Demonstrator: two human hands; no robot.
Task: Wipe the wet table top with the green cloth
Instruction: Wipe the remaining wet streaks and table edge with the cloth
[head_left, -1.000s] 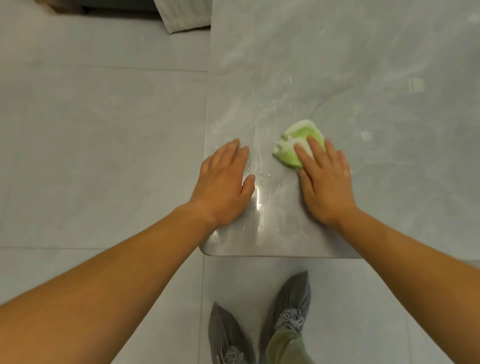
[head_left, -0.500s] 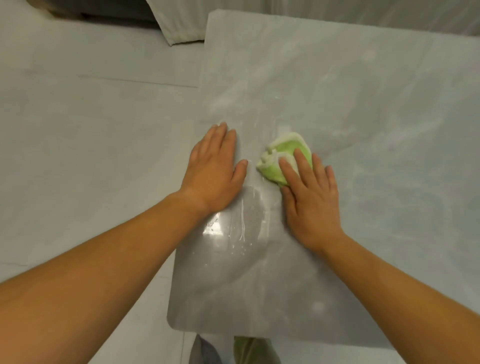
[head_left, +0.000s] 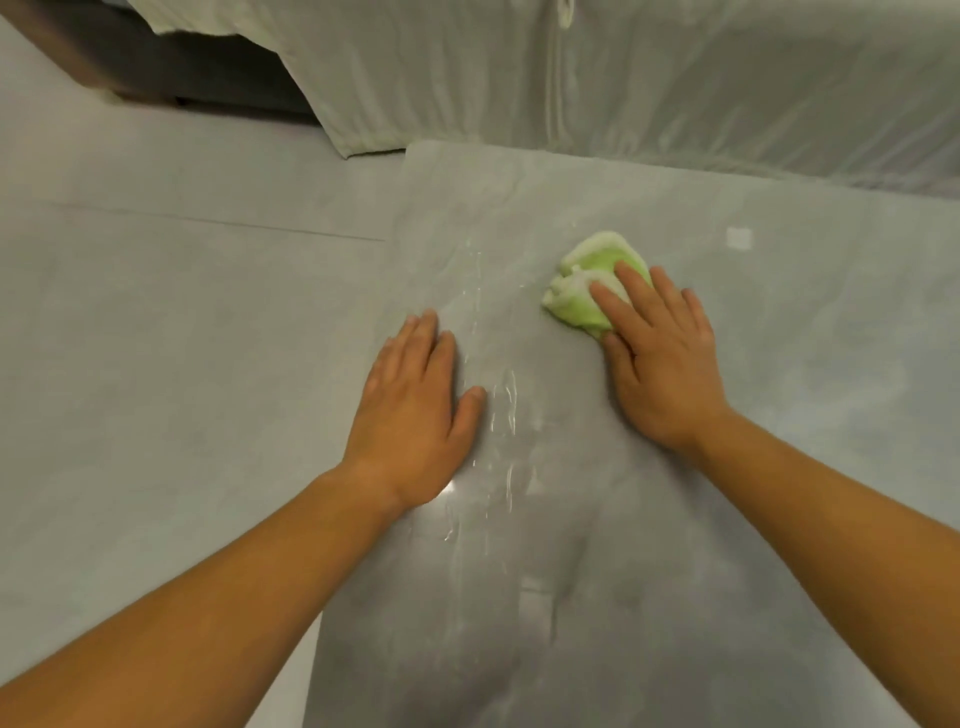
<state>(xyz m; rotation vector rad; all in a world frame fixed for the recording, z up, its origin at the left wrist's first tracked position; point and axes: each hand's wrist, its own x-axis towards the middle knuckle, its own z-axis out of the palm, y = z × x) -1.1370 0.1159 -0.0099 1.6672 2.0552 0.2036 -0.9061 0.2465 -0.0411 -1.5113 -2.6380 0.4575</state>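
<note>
My right hand presses flat, fingers spread, on the green cloth at one o'clock; left hand lies open on the table, water streaks between.

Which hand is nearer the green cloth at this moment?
Right. The right hand lies flat with its fingers pressing on the green cloth. The left hand rests flat on the table top near its left edge, apart from the cloth.

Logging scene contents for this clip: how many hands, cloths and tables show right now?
Hands: 2, left hand flat on the table, right hand pressing the cloth.
Cloths: 1, green cloth.
Tables: 1, table top, with water streaks.
Total: 4.
</note>
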